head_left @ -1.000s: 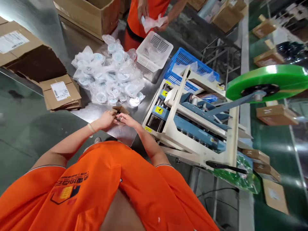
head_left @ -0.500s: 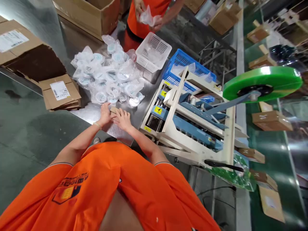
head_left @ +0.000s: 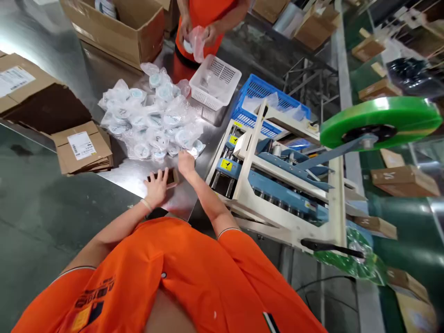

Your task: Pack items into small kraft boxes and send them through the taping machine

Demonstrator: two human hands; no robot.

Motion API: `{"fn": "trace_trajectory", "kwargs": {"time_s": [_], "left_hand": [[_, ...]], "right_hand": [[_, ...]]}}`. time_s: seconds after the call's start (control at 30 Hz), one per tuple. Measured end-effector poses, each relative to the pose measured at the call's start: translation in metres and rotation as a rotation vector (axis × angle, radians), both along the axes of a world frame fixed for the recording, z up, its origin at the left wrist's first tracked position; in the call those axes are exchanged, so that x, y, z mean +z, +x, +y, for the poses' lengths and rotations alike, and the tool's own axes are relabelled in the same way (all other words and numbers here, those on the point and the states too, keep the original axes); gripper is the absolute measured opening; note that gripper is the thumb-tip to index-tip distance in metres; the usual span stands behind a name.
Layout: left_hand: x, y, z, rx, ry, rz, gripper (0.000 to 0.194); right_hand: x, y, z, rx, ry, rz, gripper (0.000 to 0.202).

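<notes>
My left hand (head_left: pixel 156 187) lies over a small open cardboard box (head_left: pixel 173 178) near the table's front edge, its fingers spread along the box and holding it there. At the near right edge of a heap of round white items in clear plastic bags (head_left: pixel 152 122), my right hand (head_left: pixel 186 163) has its fingers curled closed. They seem to pinch the edge of a bagged round item (head_left: pixel 197 147), though the fingertips are partly hidden.
Flattened cardboard boxes with labels (head_left: pixel 81 145) lie at left; a large carton (head_left: pixel 114 34) stands behind. A white basket (head_left: pixel 215 83), a blue crate (head_left: pixel 270 95) and a carton-sealing machine with green tape (head_left: pixel 379 122) are at right. A co-worker's hands (head_left: pixel 197 37) hold a bagged item.
My right hand has left the cardboard box and moved up to the bagged items. My left hand stays with the box, which now shows its open inside. The view has shifted slightly.
</notes>
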State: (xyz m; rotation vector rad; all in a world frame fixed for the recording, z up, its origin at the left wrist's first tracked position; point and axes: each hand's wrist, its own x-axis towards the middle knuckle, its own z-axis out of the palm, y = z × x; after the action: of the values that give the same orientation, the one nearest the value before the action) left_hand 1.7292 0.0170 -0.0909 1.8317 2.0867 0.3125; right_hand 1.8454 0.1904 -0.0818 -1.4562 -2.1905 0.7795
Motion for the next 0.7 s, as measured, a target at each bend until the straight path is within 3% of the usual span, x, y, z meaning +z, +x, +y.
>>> {"fn": "trace_trajectory", "kwargs": {"time_s": [0.07,0.17,0.3,0.4,0.5,0.6,0.7], "left_hand": [[-0.003,0.016,0.002,-0.057,0.026,0.035,0.089],[-0.009,0.019,0.005,-0.082,0.039,0.053,0.096],[-0.015,0.005,0.007,-0.112,0.055,0.055,0.100],[-0.026,-0.006,0.010,-0.119,0.141,-0.038,0.095],[-0.047,-0.014,0.019,-0.165,0.279,-0.267,0.093],[-0.069,-0.017,0.029,-0.179,0.404,-0.489,0.103],[-0.083,-0.016,0.037,-0.123,0.462,-0.579,0.108]], "right_hand": [[0.024,-0.013,0.051,0.109,0.184,-0.076,0.022],[0.044,-0.030,0.101,0.183,0.251,-0.212,0.024],[0.043,-0.017,0.107,0.194,0.232,-0.370,0.019],[0.041,0.013,0.086,0.243,0.260,-0.510,0.024],[0.037,0.045,0.046,0.188,0.439,-0.445,0.028],[0.018,0.070,-0.015,0.224,0.661,-0.289,0.030],[-0.009,0.081,-0.080,0.408,0.637,-0.222,0.028]]}}
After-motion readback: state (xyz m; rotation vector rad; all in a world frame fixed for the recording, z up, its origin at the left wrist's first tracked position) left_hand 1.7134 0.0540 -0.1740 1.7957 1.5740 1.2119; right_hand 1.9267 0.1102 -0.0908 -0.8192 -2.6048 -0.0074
